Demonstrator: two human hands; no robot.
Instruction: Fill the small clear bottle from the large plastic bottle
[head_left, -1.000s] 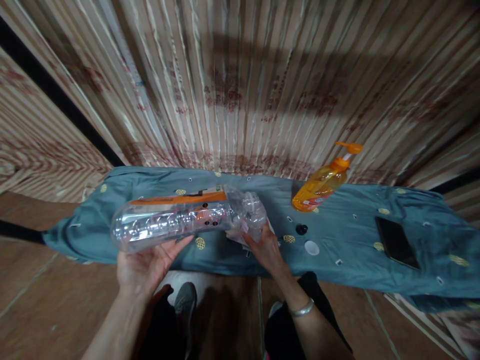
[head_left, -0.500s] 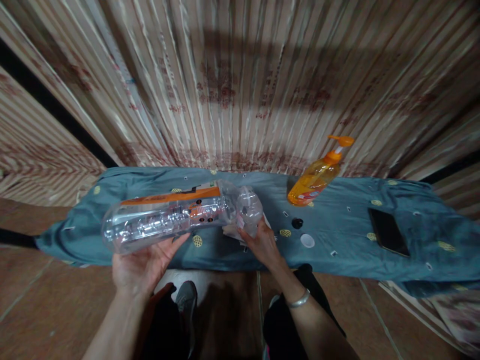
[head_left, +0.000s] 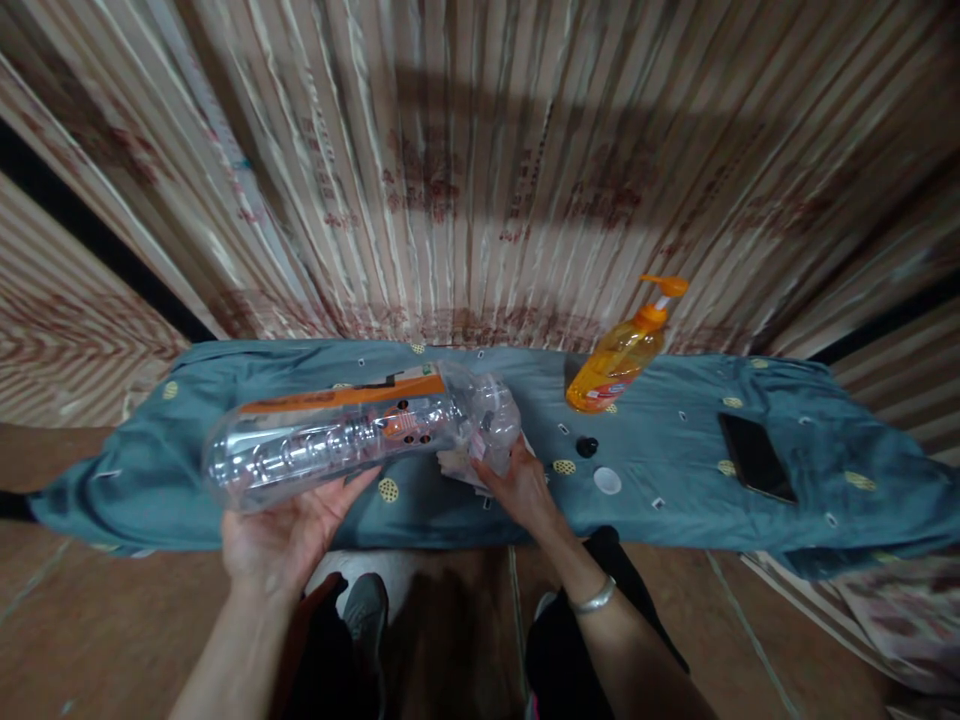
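Observation:
In the head view, a large clear plastic bottle [head_left: 300, 447] with an orange label lies almost level above the cloth. My left hand [head_left: 281, 530] grips it from below near its base, palm up and thumb along its side; the other fingers are mostly hidden. Its narrow end meets a smaller clear plastic bottle [head_left: 495, 415], which my right hand [head_left: 521, 485] has its fingers wrapped around. Whether the two openings touch or one sits in the other, I cannot tell. Under the smaller bottle is something pale and flat, like folded paper [head_left: 456, 468].
A pump bottle [head_left: 611, 370] of orange liquid stands at the back right. Nearer lie a small black cap [head_left: 587, 447], a white round lid [head_left: 607, 480] and a dark phone [head_left: 757, 457]. Everything rests on a teal patterned cloth [head_left: 675, 450], with a striped curtain [head_left: 480, 180] behind.
My view has shifted slightly, so the pump bottle, caps and phone appear a little further left. Both hands keep their grip, and the two bottles stay end to end with hardly any movement.

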